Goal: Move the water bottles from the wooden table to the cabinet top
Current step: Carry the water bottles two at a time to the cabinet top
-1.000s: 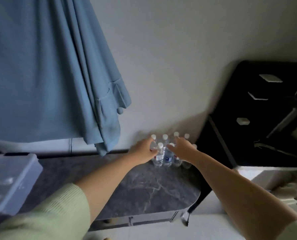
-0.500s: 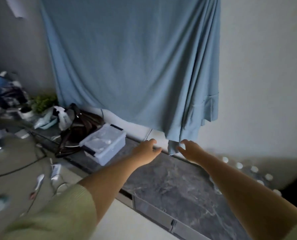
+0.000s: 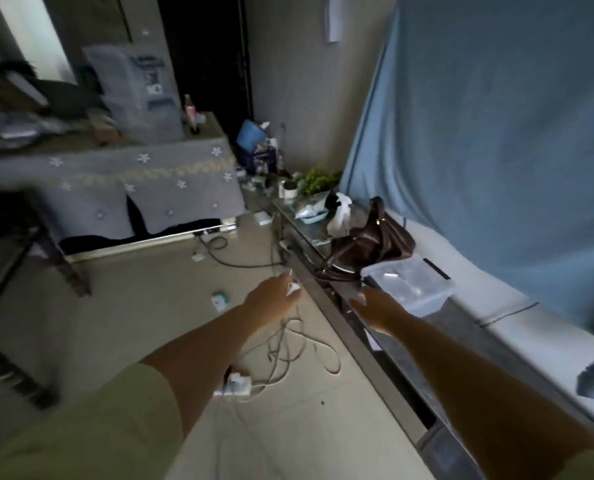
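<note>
Currently left hand [image 3: 274,292] and right hand [image 3: 378,308] at frame centre, fingers relaxed, holding nothing; cabinet top [image 3: 413,344] lower right.

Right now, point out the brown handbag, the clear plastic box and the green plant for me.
brown handbag [image 3: 375,245], head view, on its leather side.
clear plastic box [image 3: 409,282], head view, on its lid.
green plant [image 3: 318,180], head view, on its leaves.

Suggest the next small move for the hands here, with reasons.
Probably walk toward the cloth-covered table at the room's far side and look for more bottles: left hand and right hand both look empty, held out in front, and no water bottles are in view.
</note>
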`<state>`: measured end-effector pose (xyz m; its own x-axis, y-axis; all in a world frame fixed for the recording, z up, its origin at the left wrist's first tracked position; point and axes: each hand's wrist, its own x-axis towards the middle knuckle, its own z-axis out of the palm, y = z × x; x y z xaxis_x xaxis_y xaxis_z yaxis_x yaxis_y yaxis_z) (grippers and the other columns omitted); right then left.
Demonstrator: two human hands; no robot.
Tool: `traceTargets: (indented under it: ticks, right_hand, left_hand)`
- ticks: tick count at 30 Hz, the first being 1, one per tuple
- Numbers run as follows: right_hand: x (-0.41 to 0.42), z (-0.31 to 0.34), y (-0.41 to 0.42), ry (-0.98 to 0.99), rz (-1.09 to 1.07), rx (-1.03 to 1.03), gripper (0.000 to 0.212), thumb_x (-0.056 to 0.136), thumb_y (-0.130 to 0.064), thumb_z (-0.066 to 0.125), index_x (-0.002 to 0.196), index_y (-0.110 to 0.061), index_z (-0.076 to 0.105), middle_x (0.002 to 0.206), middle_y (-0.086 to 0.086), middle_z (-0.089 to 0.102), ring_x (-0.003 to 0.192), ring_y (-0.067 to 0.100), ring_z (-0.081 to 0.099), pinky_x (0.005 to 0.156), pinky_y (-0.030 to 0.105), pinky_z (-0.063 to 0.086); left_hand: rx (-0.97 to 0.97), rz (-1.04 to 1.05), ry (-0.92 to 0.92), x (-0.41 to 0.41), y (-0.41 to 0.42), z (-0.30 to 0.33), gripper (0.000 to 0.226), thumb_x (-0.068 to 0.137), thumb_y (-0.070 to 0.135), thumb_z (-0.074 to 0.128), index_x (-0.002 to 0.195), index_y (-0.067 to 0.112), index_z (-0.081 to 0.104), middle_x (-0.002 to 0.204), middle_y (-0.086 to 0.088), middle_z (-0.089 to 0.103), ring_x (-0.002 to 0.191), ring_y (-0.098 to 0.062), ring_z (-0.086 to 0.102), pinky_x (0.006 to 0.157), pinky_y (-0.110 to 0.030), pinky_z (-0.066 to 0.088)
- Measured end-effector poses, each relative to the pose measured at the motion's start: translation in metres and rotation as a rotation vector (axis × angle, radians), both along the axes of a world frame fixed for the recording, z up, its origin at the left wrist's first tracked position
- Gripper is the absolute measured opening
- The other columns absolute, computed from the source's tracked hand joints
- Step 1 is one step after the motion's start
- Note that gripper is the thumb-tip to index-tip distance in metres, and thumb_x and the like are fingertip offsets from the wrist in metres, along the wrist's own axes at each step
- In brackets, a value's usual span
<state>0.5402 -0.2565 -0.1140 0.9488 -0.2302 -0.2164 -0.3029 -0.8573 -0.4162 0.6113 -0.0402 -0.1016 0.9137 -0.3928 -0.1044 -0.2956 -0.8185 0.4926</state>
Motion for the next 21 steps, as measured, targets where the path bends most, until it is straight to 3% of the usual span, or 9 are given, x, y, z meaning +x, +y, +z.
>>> traceTargets:
  ticks: [10,13,21]
  right_hand:
    - [0.106,0.01,0.215,0.018,0.427,-0.032,0.052,0.1,-0.044,0.042,0.14,-0.011,0.043,0.136,0.016,0.05,0.127,0.028,0.048,0.102,0.032,0.037]
    - [0.118,0.011,0.255,0.003,0.556,-0.021,0.051,0.1,-0.043,0.042,0.139,-0.009,0.043,0.135,0.017,0.052,0.123,0.03,0.053,0.102,0.032,0.039]
    - [0.154,0.02,0.352,0.014,0.825,-0.065,0.051,0.102,-0.038,0.04,0.143,-0.008,0.038,0.142,0.017,0.045,0.131,0.03,0.045,0.105,0.035,0.036]
  left_hand:
    - [0.042,0.405,-0.023,0.018,0.233,0.002,0.05,0.095,0.044,0.048,0.134,0.013,0.045,0.13,-0.012,0.055,0.121,-0.027,0.051,0.1,-0.037,0.042]
    - [0.041,0.519,-0.002,0.01,0.268,-0.002,0.049,0.095,0.045,0.048,0.133,0.014,0.045,0.127,-0.012,0.056,0.117,-0.028,0.053,0.097,-0.035,0.043]
    - [0.048,0.794,0.026,-0.022,0.336,0.002,0.047,0.095,0.047,0.046,0.132,0.018,0.047,0.129,-0.01,0.056,0.116,-0.027,0.055,0.096,-0.038,0.046]
